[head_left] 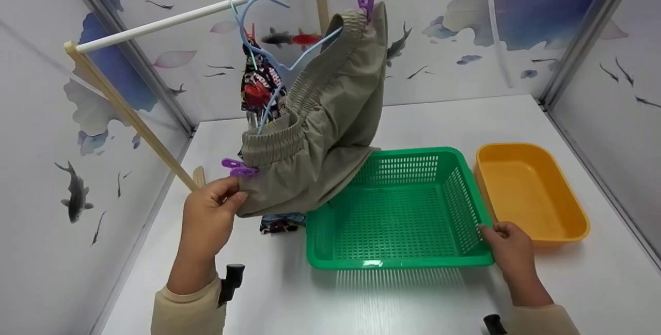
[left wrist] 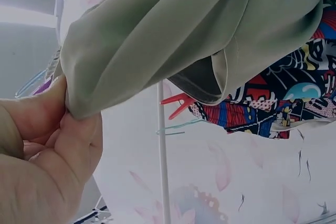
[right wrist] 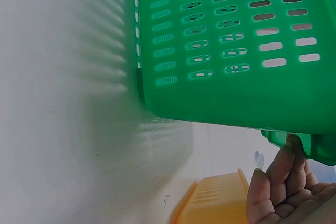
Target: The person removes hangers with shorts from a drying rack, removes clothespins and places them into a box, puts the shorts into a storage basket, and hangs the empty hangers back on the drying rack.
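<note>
Khaki elastic-waist pants (head_left: 341, 102) hang on a light blue hanger (head_left: 263, 53), their waistband held by two purple clothespins, one at the upper end (head_left: 365, 0) and another at the lower (head_left: 240, 168). Just below the lower clothespin, my left hand (head_left: 209, 216) pinches the edge of the pants between thumb and fingers. The left wrist view shows this fold of cloth (left wrist: 121, 61) close up. On the right, my right hand (head_left: 511, 247) grips the rim of a green perforated basket (head_left: 400, 262), thumb on the inner side. The pants partly cover the basket's far left corner.
A rack with a white bar (head_left: 196, 13) and wooden posts stands at the left. Behind the pants hangs a colourful patterned garment (head_left: 258, 84) with a red clothespin (left wrist: 177, 104). A yellow tray (head_left: 532, 190) sits right of the basket on the white table (head_left: 408, 309).
</note>
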`<move>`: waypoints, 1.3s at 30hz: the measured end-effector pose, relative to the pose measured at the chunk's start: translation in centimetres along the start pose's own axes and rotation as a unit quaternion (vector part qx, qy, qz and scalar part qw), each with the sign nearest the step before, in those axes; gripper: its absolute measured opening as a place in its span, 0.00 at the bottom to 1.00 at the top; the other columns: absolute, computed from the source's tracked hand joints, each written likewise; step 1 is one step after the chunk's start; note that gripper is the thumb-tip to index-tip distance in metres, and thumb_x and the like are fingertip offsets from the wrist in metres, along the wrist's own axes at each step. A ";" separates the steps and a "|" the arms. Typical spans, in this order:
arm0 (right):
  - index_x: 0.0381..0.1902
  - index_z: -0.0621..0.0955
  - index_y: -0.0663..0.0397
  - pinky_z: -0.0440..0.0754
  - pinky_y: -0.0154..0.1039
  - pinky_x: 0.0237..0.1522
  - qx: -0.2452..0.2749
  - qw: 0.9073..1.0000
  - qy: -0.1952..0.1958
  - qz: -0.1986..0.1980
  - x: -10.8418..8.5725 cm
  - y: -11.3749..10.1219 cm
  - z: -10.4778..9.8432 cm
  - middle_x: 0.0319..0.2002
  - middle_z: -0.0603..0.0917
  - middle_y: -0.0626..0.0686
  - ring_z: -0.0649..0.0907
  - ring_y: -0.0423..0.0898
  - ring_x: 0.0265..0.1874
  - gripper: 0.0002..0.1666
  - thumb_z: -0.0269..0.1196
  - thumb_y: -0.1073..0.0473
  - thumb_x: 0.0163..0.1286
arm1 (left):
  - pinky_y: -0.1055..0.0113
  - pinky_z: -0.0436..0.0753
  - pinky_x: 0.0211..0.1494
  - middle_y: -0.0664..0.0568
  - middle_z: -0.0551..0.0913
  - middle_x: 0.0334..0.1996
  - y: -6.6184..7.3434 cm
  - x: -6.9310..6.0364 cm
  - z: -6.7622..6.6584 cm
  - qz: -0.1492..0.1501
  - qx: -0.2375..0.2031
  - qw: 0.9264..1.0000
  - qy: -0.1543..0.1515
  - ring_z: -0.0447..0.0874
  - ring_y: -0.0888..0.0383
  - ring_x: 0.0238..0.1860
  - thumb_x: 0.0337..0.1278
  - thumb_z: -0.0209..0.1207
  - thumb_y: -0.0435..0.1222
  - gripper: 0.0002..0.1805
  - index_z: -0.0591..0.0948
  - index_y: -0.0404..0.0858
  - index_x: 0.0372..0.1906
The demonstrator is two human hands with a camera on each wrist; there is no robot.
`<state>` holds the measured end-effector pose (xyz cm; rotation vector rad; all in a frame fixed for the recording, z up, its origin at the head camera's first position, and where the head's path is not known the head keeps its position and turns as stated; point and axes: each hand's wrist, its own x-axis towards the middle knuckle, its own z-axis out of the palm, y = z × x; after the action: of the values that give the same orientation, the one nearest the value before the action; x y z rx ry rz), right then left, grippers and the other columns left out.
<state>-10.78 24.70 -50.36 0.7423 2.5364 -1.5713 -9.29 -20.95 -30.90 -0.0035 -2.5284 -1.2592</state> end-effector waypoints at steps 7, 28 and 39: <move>0.49 0.72 0.66 0.74 0.30 0.30 -0.003 1.000 -0.001 0.002 0.0 0.0 0.0 0.38 0.76 0.54 0.72 0.47 0.38 0.30 0.57 0.42 0.69 | 0.79 0.75 0.35 0.43 0.81 0.31 -0.4 -0.1 0.1 0.013 0.029 0.997 0.067 0.74 0.54 0.34 0.59 0.58 0.22 0.06 0.84 0.29 0.39; 0.50 0.73 0.66 0.75 0.30 0.31 0.008 1.000 0.003 -0.008 -0.3 -0.2 0.1 0.35 0.77 0.52 0.73 0.44 0.35 0.28 0.59 0.45 0.69 | 0.83 0.73 0.34 0.52 0.79 0.27 -1.6 0.3 -1.7 0.128 -0.018 0.977 0.170 0.71 0.69 0.29 0.53 0.61 0.18 0.03 0.82 0.25 0.33; 0.49 0.73 0.67 0.75 0.30 0.30 0.000 1.000 -0.005 -0.004 -0.1 -0.3 0.0 0.37 0.76 0.53 0.73 0.46 0.37 0.28 0.58 0.45 0.70 | 0.82 0.77 0.38 0.74 0.78 0.31 -1.2 0.4 -3.4 0.142 -0.046 0.978 0.146 0.76 0.69 0.32 0.53 0.58 0.16 0.07 0.83 0.23 0.36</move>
<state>-10.83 24.53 -50.12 0.7227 2.5358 -1.5737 -8.91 -24.42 -29.80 -0.1811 -2.1305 -1.1650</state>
